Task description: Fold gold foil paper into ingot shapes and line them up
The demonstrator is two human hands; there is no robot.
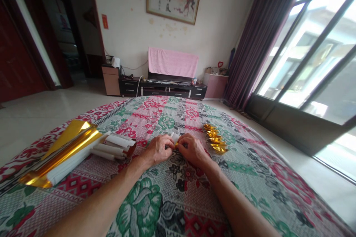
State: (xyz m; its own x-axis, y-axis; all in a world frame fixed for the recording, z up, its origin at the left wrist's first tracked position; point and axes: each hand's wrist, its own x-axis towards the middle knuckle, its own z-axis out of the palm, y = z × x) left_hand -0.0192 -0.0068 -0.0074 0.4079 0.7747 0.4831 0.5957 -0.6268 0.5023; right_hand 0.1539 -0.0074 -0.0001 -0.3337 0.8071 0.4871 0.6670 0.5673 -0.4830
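Note:
Close together over the middle of the table, my left hand [160, 149] and my right hand [193, 149] both pinch a small piece of gold-and-white foil paper [174, 137]. Its white side faces up, and a bit of gold shows by my right fingertips. My fingers cover most of the piece. To the right of my right hand lies a row of folded gold foil pieces [215, 139]. Left of my left hand are small rolled stacks of white-backed paper [115, 145]. Farther left rest large curled gold foil sheets [71, 152].
A patterned floral cloth [139, 200] covers the round table. Beyond it stands a low black cabinet [167, 89] with a pink towel [172, 61] draped over something on top. A purple curtain [258, 44] and windows [311, 55] are on the right, a red door [19, 52] on the left.

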